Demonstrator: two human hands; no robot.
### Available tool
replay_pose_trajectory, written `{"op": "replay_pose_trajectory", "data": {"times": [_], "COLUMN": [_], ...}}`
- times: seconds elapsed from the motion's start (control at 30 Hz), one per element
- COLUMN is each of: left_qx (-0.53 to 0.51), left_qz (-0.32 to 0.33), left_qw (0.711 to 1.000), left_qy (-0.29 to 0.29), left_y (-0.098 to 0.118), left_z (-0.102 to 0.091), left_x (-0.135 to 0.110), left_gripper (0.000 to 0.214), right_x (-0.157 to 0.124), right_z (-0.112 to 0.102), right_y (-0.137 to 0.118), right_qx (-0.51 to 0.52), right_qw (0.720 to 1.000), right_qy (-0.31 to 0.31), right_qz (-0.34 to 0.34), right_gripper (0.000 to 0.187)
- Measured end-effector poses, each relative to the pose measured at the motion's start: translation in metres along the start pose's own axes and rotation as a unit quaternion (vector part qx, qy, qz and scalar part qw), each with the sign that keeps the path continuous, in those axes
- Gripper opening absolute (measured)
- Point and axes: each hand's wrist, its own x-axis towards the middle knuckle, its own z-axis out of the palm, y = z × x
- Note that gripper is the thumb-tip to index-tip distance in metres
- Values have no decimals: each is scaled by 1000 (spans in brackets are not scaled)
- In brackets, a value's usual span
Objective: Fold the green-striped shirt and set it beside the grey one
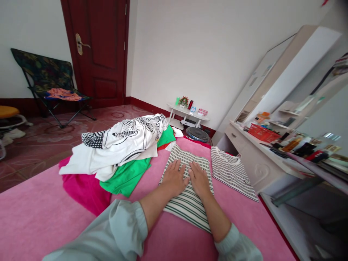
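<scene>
A green-and-white striped shirt (187, 208), folded into a rough rectangle, lies on the pink bed cover (163, 239). My left hand (174, 178) rests flat on its upper left part, fingers stretched out. Beside it, my right hand (199, 177) presses flat on the upper right part, also with fingers extended. Neither hand grips the cloth. To the right lies another folded striped shirt (231, 170) with black and white stripes. On the left, a heap of clothes holds a white garment with black print (130, 136), a green garment (127, 177) and a magenta one (84, 190).
At right stands a dressing table (255, 159) with a red basket (263, 133) and several bottles. A small white side table (187, 111) stands by the far wall. A folding chair (51, 76) and a yellow stool (9, 111) are at left, near the door (99, 47).
</scene>
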Motion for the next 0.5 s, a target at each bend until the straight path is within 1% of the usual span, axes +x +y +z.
{"op": "replay_pose_trajectory", "data": {"times": [0.13,0.27,0.4,0.5], "left_qx": [-1,9,26,43], "left_qz": [-32,-28,-18,-2], "left_qw": [999,999,996,994], "left_qy": [-22,-42,-85,-101], "left_y": [-3,-5,-5,-5], "left_z": [-5,-12,-20,-24], "left_x": [7,8,-3,-18], "left_gripper": [65,62,66,70], "right_x": [1,1,-2,-4], "right_z": [-2,-5,-6,-7], "right_y": [2,0,-2,-4], "right_qx": [6,30,24,5], "right_qw": [1000,999,999,1000], "right_qy": [8,18,21,13], "right_qz": [1,6,7,10], "right_gripper": [46,44,45,46]}}
